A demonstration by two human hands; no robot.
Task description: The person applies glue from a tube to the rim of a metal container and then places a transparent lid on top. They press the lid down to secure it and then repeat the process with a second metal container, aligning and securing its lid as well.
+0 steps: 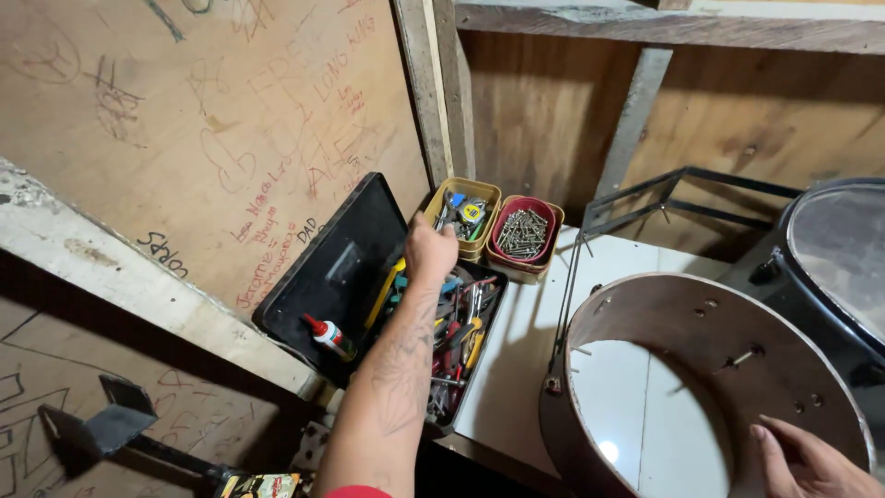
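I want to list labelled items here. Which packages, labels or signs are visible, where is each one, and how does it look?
Glue bottle: lies in the open lid of the black toolbox; small, white, red cap.
Printed packet: bottom edge, left of the left hand's forearm; flat, yellow, red and black.
Yellow label: round, in the yellow tray.
Handwriting covers the plywood wall.

The location is a makeshift workshop. Bare plywood walls (pixel 230 120) on rough timber framing enclose a worktop holding an open black toolbox (pixel 369 304) packed with hand tools. Adjacent stand a tub of screws (pixel 523 232) and a bare drum shell (pixel 701 369).
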